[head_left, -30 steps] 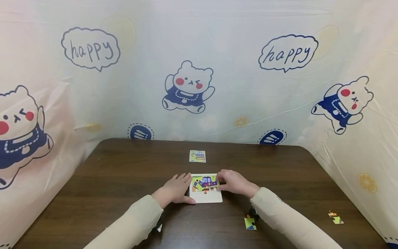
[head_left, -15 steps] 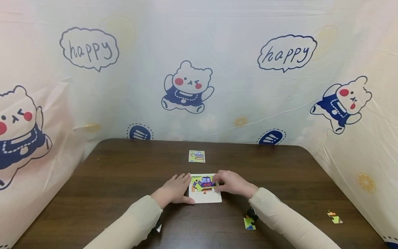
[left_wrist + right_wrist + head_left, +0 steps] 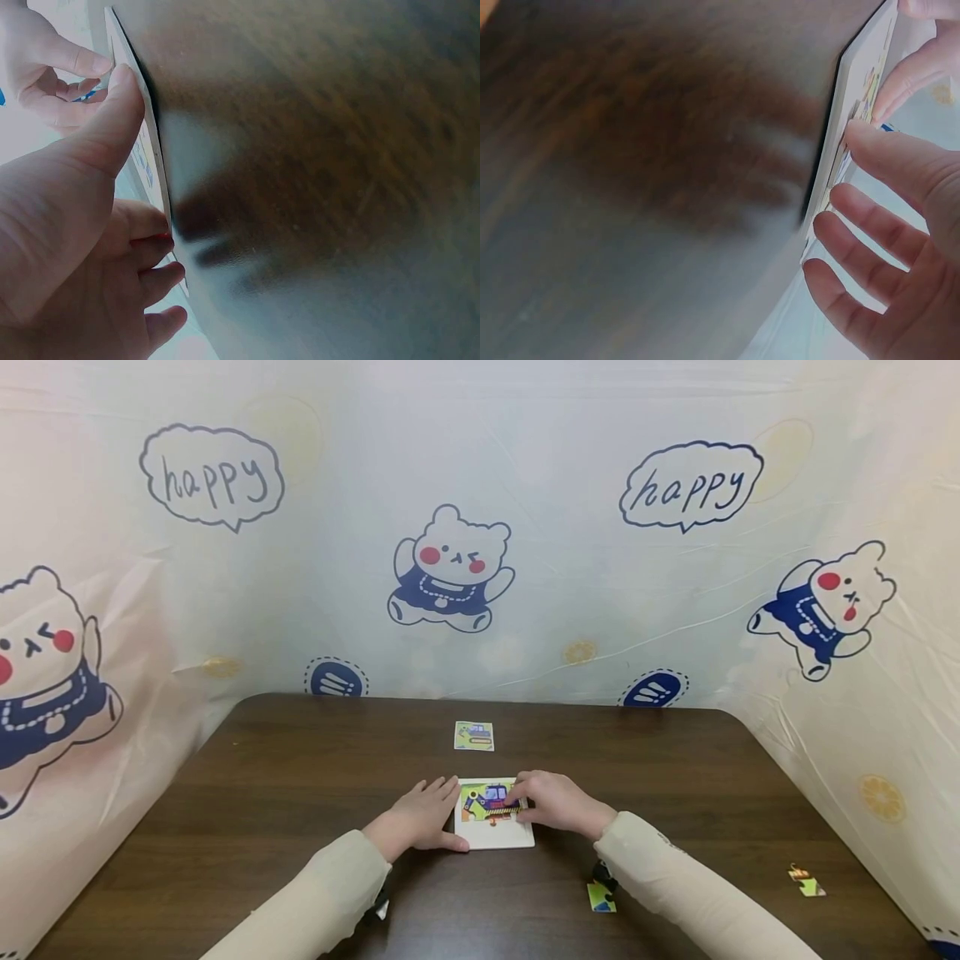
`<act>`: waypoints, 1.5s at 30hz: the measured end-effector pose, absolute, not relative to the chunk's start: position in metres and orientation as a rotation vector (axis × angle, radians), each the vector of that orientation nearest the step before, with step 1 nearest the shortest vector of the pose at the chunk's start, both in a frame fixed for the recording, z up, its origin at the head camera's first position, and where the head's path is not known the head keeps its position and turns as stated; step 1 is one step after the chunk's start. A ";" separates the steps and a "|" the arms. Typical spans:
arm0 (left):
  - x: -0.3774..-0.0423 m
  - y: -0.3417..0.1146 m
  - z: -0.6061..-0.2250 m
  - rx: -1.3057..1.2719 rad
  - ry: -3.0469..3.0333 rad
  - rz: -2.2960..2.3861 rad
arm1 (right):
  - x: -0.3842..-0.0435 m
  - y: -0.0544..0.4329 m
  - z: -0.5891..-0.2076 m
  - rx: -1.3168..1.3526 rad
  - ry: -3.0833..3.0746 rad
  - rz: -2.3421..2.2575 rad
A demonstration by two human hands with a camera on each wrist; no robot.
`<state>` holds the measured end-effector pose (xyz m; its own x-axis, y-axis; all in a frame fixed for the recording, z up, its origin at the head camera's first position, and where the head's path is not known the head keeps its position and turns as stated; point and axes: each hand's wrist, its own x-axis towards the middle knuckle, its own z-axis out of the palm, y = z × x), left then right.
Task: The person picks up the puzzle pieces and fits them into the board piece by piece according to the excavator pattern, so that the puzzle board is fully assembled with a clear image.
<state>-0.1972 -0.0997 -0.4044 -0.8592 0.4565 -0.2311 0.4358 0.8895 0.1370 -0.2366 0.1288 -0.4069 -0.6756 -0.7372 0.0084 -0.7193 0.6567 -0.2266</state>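
A white puzzle tray [image 3: 495,837] lies flat on the table. Joined jigsaw pieces [image 3: 480,802] fill its upper part with a purple digger on green; the lower part shows bare white. My left hand [image 3: 417,818] rests along the tray's left side, fingers spread at the edge and thumb at the near left corner. My right hand [image 3: 561,803] reaches over the right side, a fingertip pressing on the digger pieces and the thumb near the right rim. In the right wrist view its other fingers [image 3: 866,244] are loosely bent and apart, beside the tray. The fingertips cover part of the picture.
Behind the tray lies a small square picture card [image 3: 474,736] with a similar digger. One loose jigsaw piece [image 3: 602,898] is by my right sleeve, and more loose jigsaw pieces [image 3: 808,882] lie far right. A printed curtain [image 3: 555,610] closes off the back and sides.
My right fingertips have slid left from the tray's right edge onto the digger picture. The left hand has kept its place.
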 end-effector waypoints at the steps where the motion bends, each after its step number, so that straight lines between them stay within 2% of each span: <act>1: -0.197 -0.100 -0.404 0.672 2.800 0.117 | -0.237 0.128 -0.407 -1.230 2.782 -0.321; 15: -0.198 -0.100 -0.406 0.657 2.798 0.145 | -0.233 0.125 -0.404 -1.172 2.773 -0.344; 24: -0.197 -0.100 -0.406 0.661 2.800 0.134 | -0.228 0.139 -0.391 -1.065 2.747 -0.513; 35: -0.198 -0.102 -0.411 0.671 2.810 0.139 | -0.198 0.178 -0.379 -1.029 2.709 -0.562; 45: -0.200 -0.105 -0.414 0.711 2.817 0.136 | -0.168 0.218 -0.392 -1.000 2.677 -0.623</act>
<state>-0.1997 -0.1050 -0.4139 -0.8552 0.4776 -0.2012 0.4560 0.8779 0.1459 -0.1676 0.2179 -0.3922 -0.7454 -0.6646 -0.0526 -0.5730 0.6790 -0.4590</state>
